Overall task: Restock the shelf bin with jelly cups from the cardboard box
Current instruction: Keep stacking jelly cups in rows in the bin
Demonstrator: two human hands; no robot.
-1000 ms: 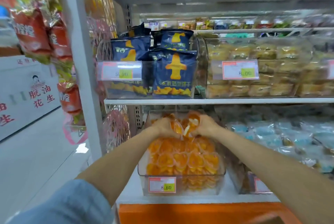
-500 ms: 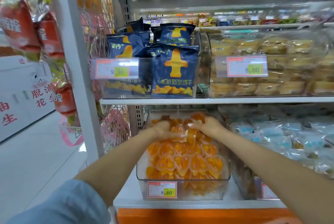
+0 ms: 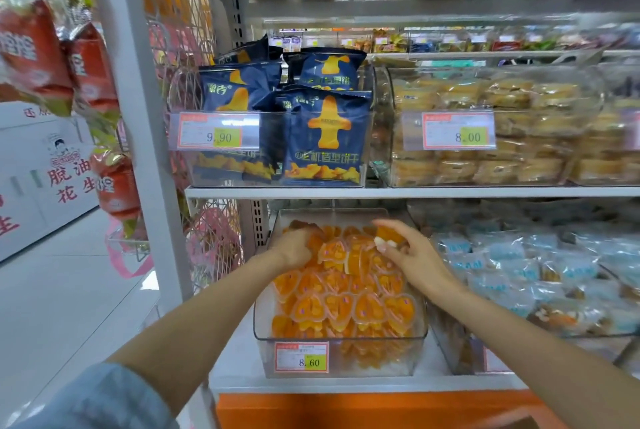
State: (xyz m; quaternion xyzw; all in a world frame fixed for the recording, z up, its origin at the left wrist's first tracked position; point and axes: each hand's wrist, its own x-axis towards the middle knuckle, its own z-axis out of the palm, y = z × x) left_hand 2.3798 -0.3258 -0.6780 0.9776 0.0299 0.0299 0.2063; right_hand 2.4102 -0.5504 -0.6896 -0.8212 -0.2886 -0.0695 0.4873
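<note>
Looks nearly done (no box in view to check): keeps cups [image 3: 346,307] heaped to the rim of the bin [image 3: 346,338] on the lower shelf [image 3: 239,369]. Pinches one of the back cups with right hand [image 3: 412,255]; buries left hand [image 3: 294,248] fingers, grip unclear. Lays front cups flat, tips seemingly toward the aisle; runs bin lengthwise front to back

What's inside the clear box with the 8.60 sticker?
Orange jelly cups fill the clear bin, heaped at the back. The left hand and right hand are on the heap, hiding the cups beneath them. The bin's floor is covered too.
</note>
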